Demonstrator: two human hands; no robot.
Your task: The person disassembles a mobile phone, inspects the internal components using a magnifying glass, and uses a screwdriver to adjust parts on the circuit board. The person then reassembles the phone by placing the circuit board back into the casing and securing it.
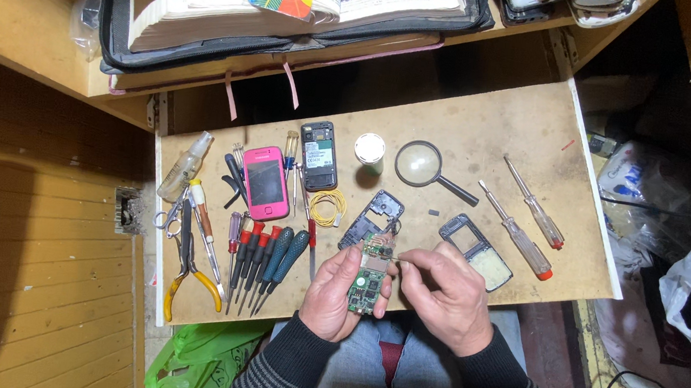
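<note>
Left hand (335,291) holds a small green circuit board (369,272) over the near edge of the work board (490,124), fingers curled behind it and thumb (383,296) pressed along its right side; grip closed and firm. The circuit board's long axis runs away from the body, tilted slightly right, its far end over the table edge and its near end above the lap. Right hand (446,294) sits just to the right, fingers pinched around a thin tool (397,260) whose tip points left and meets the upper part of the circuit board; the tool itself is too small to identify. So the contact point lies left of and slightly beyond the right hand's pinch, across the circuit board's short axis. Right hand is the working hand, left only steadies. Just beyond the circuit board lies a dark phone frame (373,216); a second frame (476,251) lies to the right. Screwdrivers (265,263) lie in a row to the left, well apart from both hands.
</note>
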